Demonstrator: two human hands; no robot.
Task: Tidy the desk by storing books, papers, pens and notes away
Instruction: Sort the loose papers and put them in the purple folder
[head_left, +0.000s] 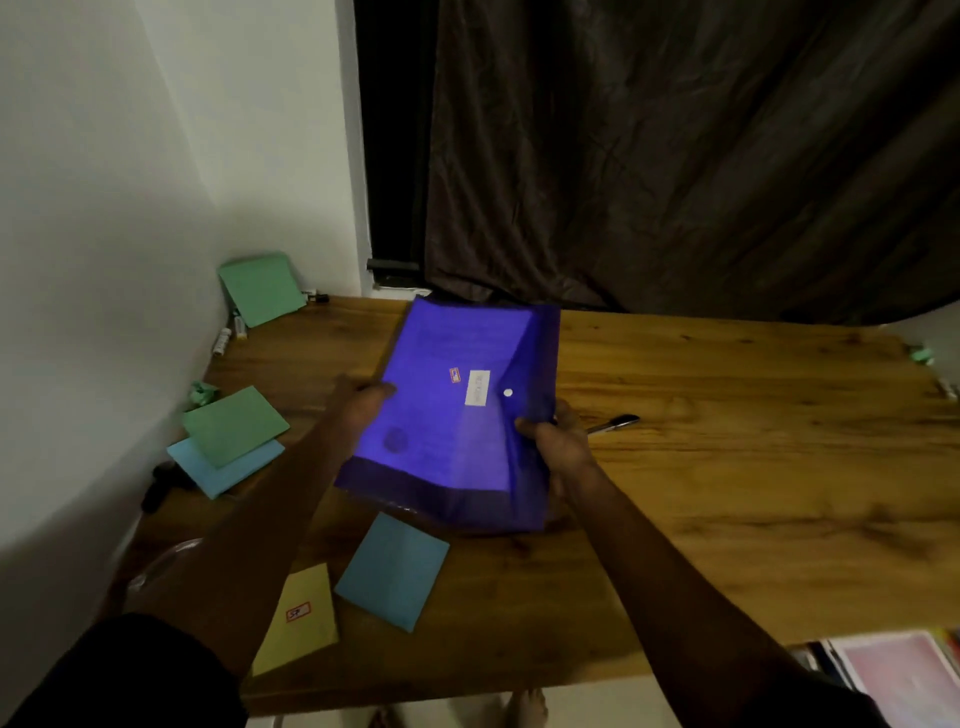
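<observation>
Both hands, left (363, 402) and right (558, 441), grip the folder (457, 410), papers inside, flap snapped; stowing it comes next, likely.

Right half of desk (753, 509) wide open, easy pass there, only pen (615, 423) lying just right of folder (457, 415). Folder hogs centre, held above desk. Left side cramped: green and blue notes (234, 426) stacked near wall (104, 208), markers (222, 340) along wall. Near edge: blue note (392, 571), yellow note (301, 618) side by side. Curtain (675, 156) closes off back.
</observation>
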